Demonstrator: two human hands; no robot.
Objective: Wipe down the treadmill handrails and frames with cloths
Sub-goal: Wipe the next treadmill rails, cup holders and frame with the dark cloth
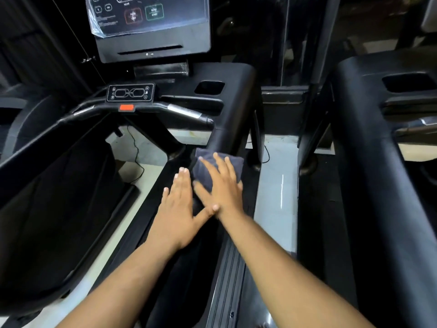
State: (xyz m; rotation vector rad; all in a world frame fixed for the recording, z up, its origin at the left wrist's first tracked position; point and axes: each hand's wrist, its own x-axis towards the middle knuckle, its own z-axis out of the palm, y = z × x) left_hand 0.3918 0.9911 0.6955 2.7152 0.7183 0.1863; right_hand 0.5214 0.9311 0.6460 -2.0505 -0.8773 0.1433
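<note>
Pressing flat with straight fingers, the right hand (221,183) is pinning a soft, limp grey cloth (214,169) on the treadmill's right handrail (233,110), the left hand (178,204) lying open just beside it, so palm pressure looks likelier to be serving than a pinch

Cloth (214,166) partly under right hand (221,185)
</note>
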